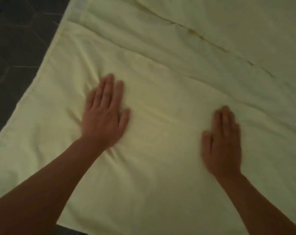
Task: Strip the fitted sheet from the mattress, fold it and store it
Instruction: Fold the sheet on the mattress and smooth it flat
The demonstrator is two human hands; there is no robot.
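- The sheet, pale yellow, lies spread flat and fills most of the view; it is laid in more than one layer, with layer edges running diagonally across its upper part.
- A paler band sits at the sheet's top-left corner. It is too blurred to tell whether it is a hem or a label, and no writing can be read on it.
- The left hand lies palm down on the sheet left of centre, with fingers straight and close together and the thumb out to the side. It grips nothing, and small wrinkles fan out from under the palm.
- The right hand lies palm down on the sheet to the right and nearer the camera, fingers straight. It is motion-blurred and holds nothing.
- The two hands are well apart, with bare sheet between them.
- A long crease with dark flecks runs diagonally across the upper right.
- A dark surface crossed by thin light lines shows beyond the sheet's left edge and again at the bottom edge. Whether it is floor or mattress cannot be told.
- Both bare forearms reach in from the lower corners and cover the sheet's near part.
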